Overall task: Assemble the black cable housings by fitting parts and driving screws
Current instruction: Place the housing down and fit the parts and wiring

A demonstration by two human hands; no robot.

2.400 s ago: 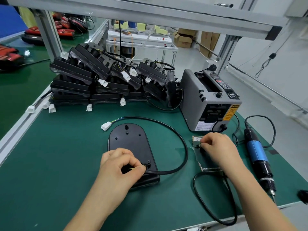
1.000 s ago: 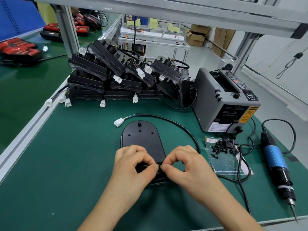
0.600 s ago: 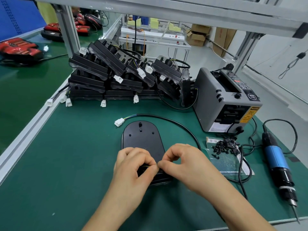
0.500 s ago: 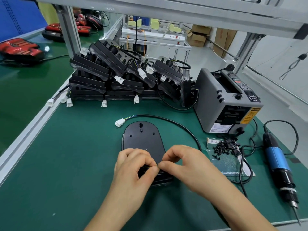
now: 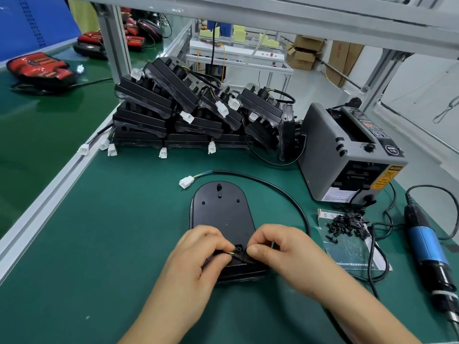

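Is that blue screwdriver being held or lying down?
Lying down: the screwdriver rests on the green mat, apart from the left hand and right hand.

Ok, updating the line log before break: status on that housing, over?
Left hand grips housing near end, by the wires. Right hand pinches small black part onto it. Electric screwdriver lies untouched at right; nothing blocking.

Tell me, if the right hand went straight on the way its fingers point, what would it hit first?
Probably the left hand: the right hand points left across the near end of the black housing, and only a small black part separates their fingertips.
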